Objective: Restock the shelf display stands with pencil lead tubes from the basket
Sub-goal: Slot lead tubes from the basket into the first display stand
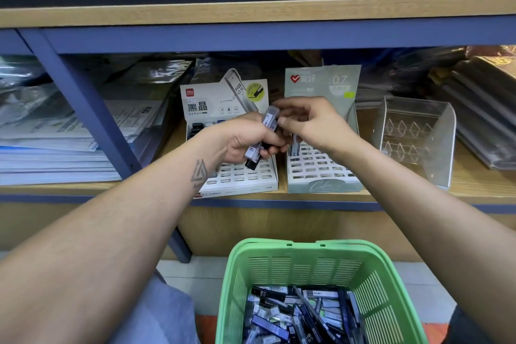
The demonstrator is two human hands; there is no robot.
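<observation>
My left hand (pixel 245 139) grips a small bundle of pencil lead tubes (pixel 264 137) above the white display stand (pixel 240 176) marked HB 0.5. My right hand (pixel 310 123) pinches the top of one tube in that bundle. It hovers over the grey-green 0.7 display stand (pixel 321 173), whose slot grid is mostly bare, with one tube (pixel 294 146) standing in a back slot. A few dark tubes (pixel 196 128) stand in the white stand's back row. Below, a green basket (pixel 282 265) holds several loose lead tubes (pixel 301 315).
A clear acrylic organiser (pixel 416 134) stands to the right of the stands on the wooden shelf (pixel 474 184). Stacked papers and plastic sleeves (pixel 55 142) fill the left bay behind a blue upright (pixel 83 109). Dark folders (pixel 488 109) lie at the far right.
</observation>
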